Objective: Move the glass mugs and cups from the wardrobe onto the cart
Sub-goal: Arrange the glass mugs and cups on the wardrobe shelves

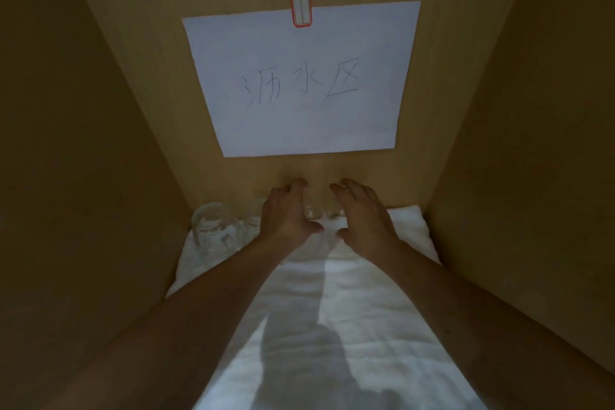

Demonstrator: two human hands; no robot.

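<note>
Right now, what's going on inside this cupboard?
A person is reaching both arms deep into a wooden wardrobe compartment lined with a white towel. The left hand and right hand flank a glass cup at the back, fingers loosely spread, not clearly gripping it. Another glass mug stands at the left. A handwritten paper sign hangs on the back wall.

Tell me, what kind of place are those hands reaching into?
Probably a wooden cupboard used for drying glasses: brown wooden walls close in, a white towel lines the shelf, clear glass mugs stand at the back, and a handwritten paper sign hangs there.
</note>
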